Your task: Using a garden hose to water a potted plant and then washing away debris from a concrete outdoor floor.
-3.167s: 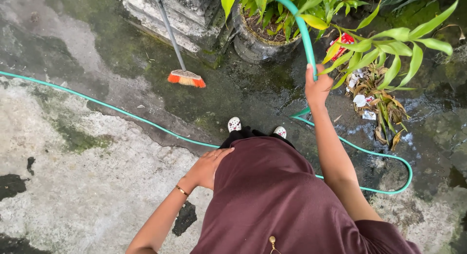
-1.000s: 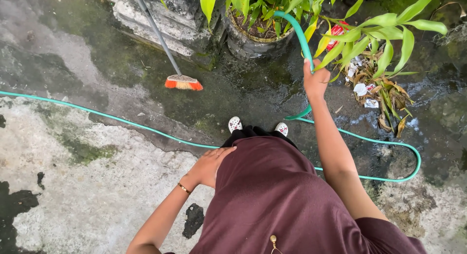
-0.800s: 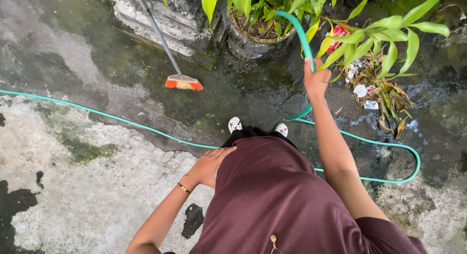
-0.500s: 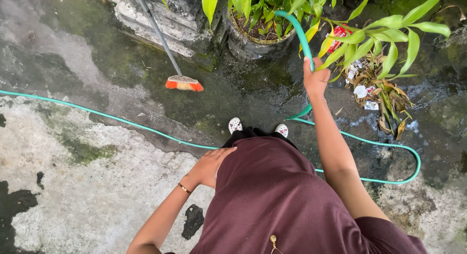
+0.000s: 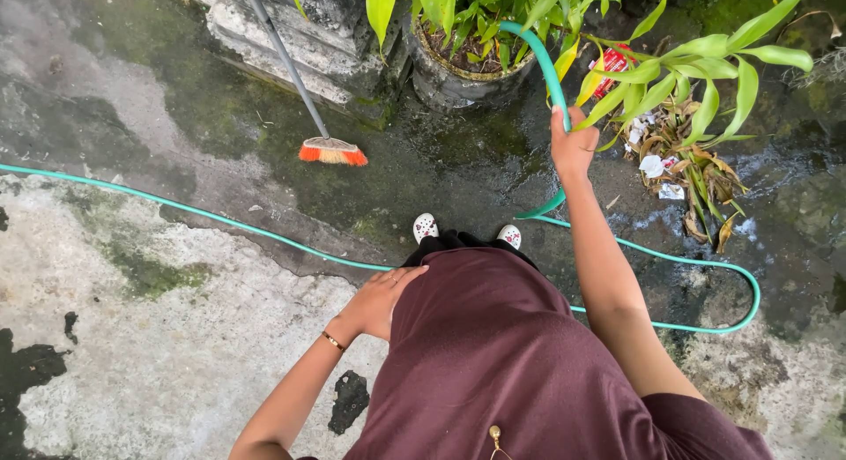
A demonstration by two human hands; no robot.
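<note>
My right hand (image 5: 573,147) is raised and closed around a green garden hose (image 5: 544,65), whose end curves over into a round potted plant (image 5: 463,68) ahead of me. From my hand the hose drops to the wet ground, loops right (image 5: 749,293) and runs off to the left (image 5: 176,204). My left hand (image 5: 377,301) rests flat on my hip against my maroon garment, with a gold bangle on its wrist. My white shoes (image 5: 425,226) show below the hem.
A broom with an orange brush head (image 5: 332,151) leans against a stone block (image 5: 291,37). A leafy plant (image 5: 705,63) with dry leaves and litter (image 5: 670,174) stands at right. The ground is wet and mossy ahead, pale concrete to the left.
Over three seconds the view has shifted slightly; my right hand with the hose sits a little farther forward toward the pot. In the last second almost nothing has moved.
</note>
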